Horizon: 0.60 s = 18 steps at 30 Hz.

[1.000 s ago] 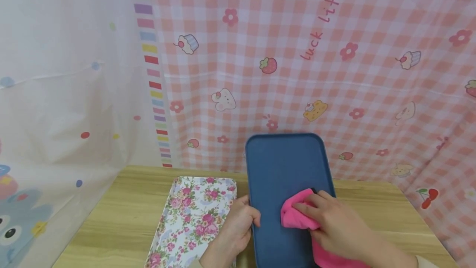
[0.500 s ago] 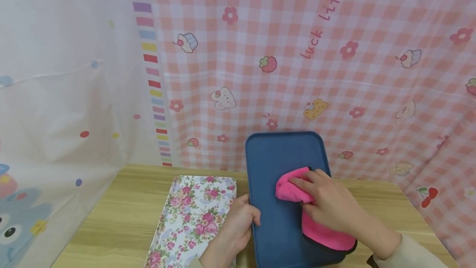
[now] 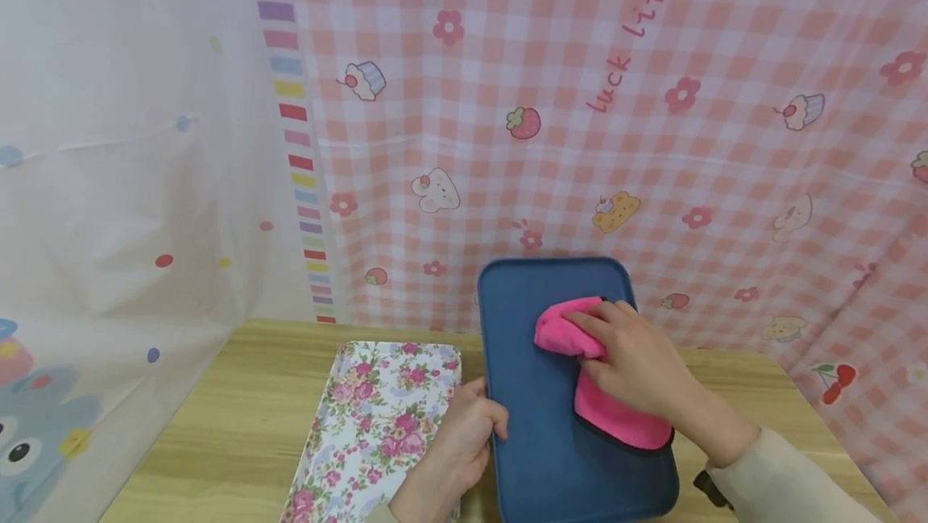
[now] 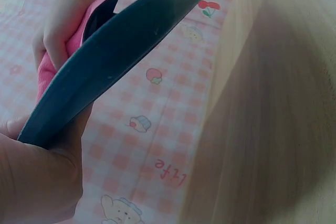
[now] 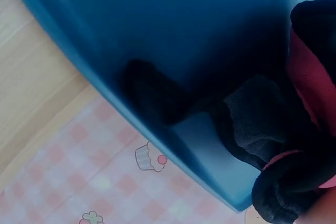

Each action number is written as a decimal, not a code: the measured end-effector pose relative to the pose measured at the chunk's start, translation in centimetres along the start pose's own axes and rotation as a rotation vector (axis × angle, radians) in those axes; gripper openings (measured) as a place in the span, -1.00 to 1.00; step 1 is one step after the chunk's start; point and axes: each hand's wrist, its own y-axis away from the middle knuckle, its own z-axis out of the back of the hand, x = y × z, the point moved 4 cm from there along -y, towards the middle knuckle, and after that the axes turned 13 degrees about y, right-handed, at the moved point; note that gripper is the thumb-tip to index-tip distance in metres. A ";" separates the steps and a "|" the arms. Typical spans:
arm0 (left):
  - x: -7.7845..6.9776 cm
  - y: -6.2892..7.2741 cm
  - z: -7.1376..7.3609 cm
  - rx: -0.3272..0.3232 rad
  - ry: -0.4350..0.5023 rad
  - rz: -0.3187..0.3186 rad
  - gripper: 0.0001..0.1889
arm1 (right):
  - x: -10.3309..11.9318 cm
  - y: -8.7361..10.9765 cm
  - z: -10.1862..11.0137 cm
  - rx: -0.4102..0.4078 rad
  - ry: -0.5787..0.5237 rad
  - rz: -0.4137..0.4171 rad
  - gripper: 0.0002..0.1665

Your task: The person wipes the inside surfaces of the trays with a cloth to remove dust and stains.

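A blue rectangular tray (image 3: 522,426) is held tilted up above the table in the head view. My left hand (image 3: 464,442) grips its left rim, thumb over the inner face. In the left wrist view the tray (image 4: 113,59) shows edge-on, with the left hand (image 4: 42,182) around its lower end. My right hand (image 3: 638,358) holds a bunched pink cloth (image 3: 569,334) with dark edging against the tray's upper half. A loose end of the cloth hangs down across the tray. The right wrist view shows the cloth's dark underside (image 5: 257,114) over the tray (image 5: 157,19).
A white tray with a rose pattern (image 3: 399,418) lies on the wooden table (image 3: 217,418), left of the blue tray. Behind the table hangs a pink checked curtain (image 3: 449,144). A pale sheet (image 3: 130,201) covers the left side.
My right hand has slid the cloth up the blue tray, from its middle toward the top. The left hand keeps its hold on the rim, and the tray has barely moved.
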 end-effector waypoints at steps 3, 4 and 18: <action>0.1 0.0 -0.1 -0.001 0.002 -0.002 -0.37 | -0.5 -0.3 -0.1 -0.008 0.000 -0.008 -0.39; 0.1 0.0 -0.1 0.000 0.004 -0.002 -0.37 | -0.6 -0.4 -0.1 -0.007 0.000 -0.015 -0.38; 0.2 0.0 -0.1 0.006 -0.004 -0.004 -0.30 | -3.2 -1.8 0.1 0.003 -0.025 -0.161 -0.37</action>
